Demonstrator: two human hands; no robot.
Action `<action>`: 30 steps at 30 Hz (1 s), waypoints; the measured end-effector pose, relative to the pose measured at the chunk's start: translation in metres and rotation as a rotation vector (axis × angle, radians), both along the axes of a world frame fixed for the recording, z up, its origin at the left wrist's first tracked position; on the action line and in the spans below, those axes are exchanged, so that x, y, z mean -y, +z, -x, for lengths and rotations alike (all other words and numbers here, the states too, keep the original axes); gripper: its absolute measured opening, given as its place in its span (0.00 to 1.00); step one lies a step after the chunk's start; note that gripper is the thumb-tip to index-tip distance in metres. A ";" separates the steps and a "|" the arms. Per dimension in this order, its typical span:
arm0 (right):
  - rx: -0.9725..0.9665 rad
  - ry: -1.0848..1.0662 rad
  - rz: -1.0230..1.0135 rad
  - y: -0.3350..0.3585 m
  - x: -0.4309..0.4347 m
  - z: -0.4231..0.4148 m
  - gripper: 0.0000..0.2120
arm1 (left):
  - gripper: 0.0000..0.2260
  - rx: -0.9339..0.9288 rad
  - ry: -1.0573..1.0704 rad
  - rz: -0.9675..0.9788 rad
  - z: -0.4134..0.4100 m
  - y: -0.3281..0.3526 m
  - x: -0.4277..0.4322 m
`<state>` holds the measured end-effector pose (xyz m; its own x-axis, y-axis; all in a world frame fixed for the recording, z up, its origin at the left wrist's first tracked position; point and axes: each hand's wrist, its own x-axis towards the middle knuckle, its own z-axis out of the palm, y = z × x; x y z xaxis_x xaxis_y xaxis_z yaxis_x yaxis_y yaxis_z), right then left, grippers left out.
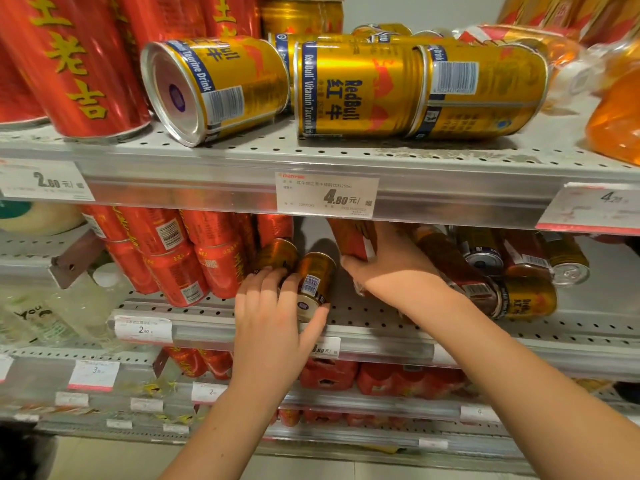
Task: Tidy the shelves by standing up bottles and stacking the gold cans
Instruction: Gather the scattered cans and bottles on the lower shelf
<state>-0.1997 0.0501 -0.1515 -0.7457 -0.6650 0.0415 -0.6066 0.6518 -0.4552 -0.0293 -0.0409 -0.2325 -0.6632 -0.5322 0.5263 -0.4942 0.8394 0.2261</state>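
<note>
Two hands on the middle shelf (381,317): left hand (273,317) curled around a lying gold can (313,285), right hand (384,261) gripping a red pack (351,237) just beside.

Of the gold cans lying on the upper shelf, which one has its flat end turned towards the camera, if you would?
The leftmost gold can, beside the tall red cans: its silver end faces outwards. The other two gold cans lie crossways, showing only their labelled sides.

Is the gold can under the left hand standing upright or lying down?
Lying down. The gold can rests on its side on the middle shelf, base end facing the camera, with the left hand gripping it.
</note>
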 end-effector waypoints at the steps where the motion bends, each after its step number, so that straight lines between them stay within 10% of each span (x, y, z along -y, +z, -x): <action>1: -0.009 0.000 0.009 0.003 -0.007 0.001 0.28 | 0.25 0.016 0.004 -0.001 0.002 0.001 -0.001; 30: -0.017 -0.090 0.033 -0.039 -0.382 0.252 0.39 | 0.09 -0.178 -0.271 -0.127 0.222 0.003 -0.308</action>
<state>-0.4512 0.4324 -0.1902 -0.8016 -0.5931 0.0757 -0.5540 0.6890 -0.4673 -0.2514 0.2674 -0.2291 -0.6935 -0.4177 0.5871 -0.2005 0.8945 0.3995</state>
